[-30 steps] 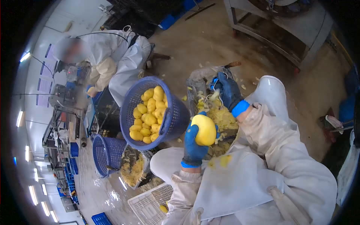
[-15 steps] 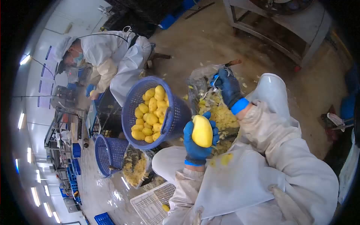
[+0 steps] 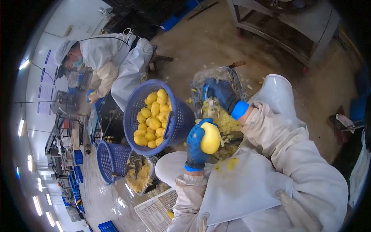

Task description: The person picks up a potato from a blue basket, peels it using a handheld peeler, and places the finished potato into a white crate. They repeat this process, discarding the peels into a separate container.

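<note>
My left hand [image 3: 195,146], in a blue glove, is wrapped round a peeled yellow potato [image 3: 210,138] held above my lap. Just beyond it, my gloved right hand [image 3: 221,93] is closed on a peeler [image 3: 210,104], whose metal head points down toward the potato without touching it. Its handle is mostly hidden by my fingers. Below both hands, yellow peelings [image 3: 228,123] fill a plastic-lined container [image 3: 199,77]. To the left of my left hand, a tilted blue basket [image 3: 181,125] holds several peeled potatoes [image 3: 154,123].
Another blue basket [image 3: 110,160] stands farther left, beside a second container of peelings [image 3: 140,176]. A white crate [image 3: 154,210] lies near my left leg. Across from me a co-worker [image 3: 112,58] in white sits bent forward. A metal table [image 3: 305,23] stands at upper right.
My left hand has turned the potato, so its rounded end faces more toward me. My right hand with the peeler has moved a little left and down, closer to the potato.
</note>
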The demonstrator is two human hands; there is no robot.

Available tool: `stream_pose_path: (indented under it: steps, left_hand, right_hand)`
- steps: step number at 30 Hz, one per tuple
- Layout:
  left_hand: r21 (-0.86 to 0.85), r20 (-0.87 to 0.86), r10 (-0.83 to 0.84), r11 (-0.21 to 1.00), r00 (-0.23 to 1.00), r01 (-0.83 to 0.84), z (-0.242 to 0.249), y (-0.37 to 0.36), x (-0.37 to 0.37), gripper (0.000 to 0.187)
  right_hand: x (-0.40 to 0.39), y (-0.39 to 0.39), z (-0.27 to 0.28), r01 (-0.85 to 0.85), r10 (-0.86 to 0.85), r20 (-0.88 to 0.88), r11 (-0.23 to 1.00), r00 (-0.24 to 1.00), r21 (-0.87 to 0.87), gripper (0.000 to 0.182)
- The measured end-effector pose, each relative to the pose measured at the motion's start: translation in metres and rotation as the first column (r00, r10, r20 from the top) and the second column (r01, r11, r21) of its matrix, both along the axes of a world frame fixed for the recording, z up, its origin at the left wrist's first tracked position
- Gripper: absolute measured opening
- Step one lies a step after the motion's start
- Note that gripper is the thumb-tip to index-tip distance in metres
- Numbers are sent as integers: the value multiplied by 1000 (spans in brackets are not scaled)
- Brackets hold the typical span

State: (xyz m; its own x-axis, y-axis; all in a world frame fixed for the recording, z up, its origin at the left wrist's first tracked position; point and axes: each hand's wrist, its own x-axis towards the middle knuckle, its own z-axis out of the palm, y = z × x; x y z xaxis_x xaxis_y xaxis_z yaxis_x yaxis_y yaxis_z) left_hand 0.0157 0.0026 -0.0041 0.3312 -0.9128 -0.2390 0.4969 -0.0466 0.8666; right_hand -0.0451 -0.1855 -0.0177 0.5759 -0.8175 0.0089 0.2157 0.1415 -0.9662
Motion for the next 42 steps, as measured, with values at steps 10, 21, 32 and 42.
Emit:
stream_pose_path:
  steps: [10, 21, 32, 42]
  left_hand:
    - [15, -453, 272, 954, 849, -298, -6, -9, 0, 43]
    - [5, -598, 254, 950, 760, -313, -18, -17, -9, 37]
    - [18, -477, 451, 863, 755, -505, -22, -25, -6, 33]
    - [-43, -496, 412, 867, 764, -496, -12, -37, -11, 30]
  right_hand:
    - [-9, -17, -30, 274, -274, 32, 962, 961, 7, 32]
    - [-6, 21, -41, 63, -63, 12, 998, 998, -5, 33]
    - [-4, -9, -51, 386, -400, 85, 912, 913, 137, 34]
    - [2, 27, -18, 264, -265, 15, 956, 964, -129, 34]
